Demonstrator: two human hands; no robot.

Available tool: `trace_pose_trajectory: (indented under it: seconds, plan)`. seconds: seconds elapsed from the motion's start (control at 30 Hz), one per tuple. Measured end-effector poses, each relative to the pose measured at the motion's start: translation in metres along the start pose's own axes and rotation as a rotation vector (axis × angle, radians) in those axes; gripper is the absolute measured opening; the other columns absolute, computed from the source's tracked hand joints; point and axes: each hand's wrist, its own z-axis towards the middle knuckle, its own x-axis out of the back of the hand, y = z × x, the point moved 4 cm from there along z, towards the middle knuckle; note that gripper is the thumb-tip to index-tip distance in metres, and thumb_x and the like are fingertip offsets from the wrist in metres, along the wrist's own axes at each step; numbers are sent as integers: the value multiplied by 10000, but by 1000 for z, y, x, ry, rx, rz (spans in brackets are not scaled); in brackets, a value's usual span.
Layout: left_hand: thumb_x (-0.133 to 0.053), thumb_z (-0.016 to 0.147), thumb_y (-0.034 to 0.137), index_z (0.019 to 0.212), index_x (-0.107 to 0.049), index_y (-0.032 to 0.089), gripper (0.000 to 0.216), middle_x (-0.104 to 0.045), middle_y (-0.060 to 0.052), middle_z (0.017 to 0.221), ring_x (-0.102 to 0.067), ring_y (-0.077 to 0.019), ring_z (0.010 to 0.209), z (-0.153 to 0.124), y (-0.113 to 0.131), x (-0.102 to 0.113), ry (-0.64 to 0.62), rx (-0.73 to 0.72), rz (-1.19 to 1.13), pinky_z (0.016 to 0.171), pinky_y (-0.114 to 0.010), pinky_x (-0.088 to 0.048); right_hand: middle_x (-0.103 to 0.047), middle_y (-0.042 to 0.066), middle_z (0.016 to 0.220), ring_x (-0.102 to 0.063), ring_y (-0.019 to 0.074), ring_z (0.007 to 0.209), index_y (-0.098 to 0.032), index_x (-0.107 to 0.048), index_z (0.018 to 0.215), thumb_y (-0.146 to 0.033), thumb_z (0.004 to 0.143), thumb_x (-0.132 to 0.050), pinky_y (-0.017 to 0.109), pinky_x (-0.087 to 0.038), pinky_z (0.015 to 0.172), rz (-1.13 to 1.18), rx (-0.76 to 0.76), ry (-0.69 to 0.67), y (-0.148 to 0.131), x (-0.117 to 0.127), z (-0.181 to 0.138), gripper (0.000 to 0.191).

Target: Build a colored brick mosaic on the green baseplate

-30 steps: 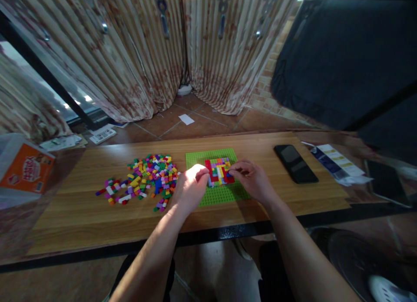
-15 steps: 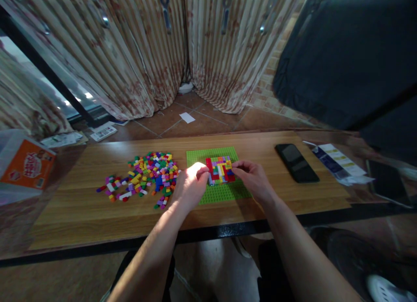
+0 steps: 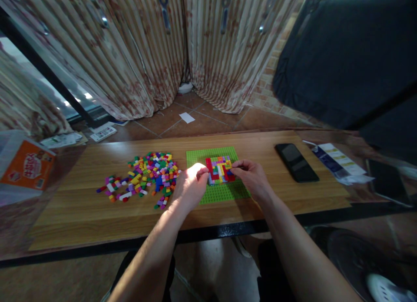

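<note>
A patch of joined, multicoloured toy bricks (image 3: 222, 170) sits on a green studded baseplate (image 3: 224, 197), with a long red strip along its left side. My left hand (image 3: 193, 180) is closed at the left edge of this patch, thumb and fingers drawn together; what they pinch, if anything, is hidden. On the opposite side, the thumb and fingertips of my right hand (image 3: 250, 176) close on a small brick at the patch's right edge, beside blue and yellow pieces. Parts of the baseplate lie under both hands.
Loose bricks (image 3: 148, 174) are spread over the wooden table (image 3: 97, 224) on the left. A black phone (image 3: 297, 163) lies to the right. Beyond the table's left end stands a clear box with an orange label (image 3: 28, 165). Printed papers (image 3: 342, 160) are off the right end.
Almost nothing differs. Both hands stay at the two sides of the brick patch, with only a very slight shift of the fingers.
</note>
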Motion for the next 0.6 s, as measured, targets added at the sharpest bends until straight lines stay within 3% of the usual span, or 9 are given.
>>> trace_pose_trajectory:
  seconds: [0.27, 0.6]
  plan:
    - [-551, 842, 234, 851, -689, 217, 139, -733, 7, 789, -661, -164, 739, 2, 2, 6, 15, 0, 26, 704, -276, -493, -638, -12, 596, -550, 122, 555, -186, -648, 646, -302, 521, -700, 252, -423, 546, -16, -5, 24, 0, -2, 2, 178]
    - [-548, 806, 159, 923, -723, 178, 211, -763, -51, 911, -701, -188, 851, 14, -47, 74, 95, 16, 158, 804, -304, -535, -641, -2, 627, -520, 107, 556, -172, -667, 670, -344, 588, -696, 250, -396, 552, 31, 74, 103, -5, 6, -5, 193]
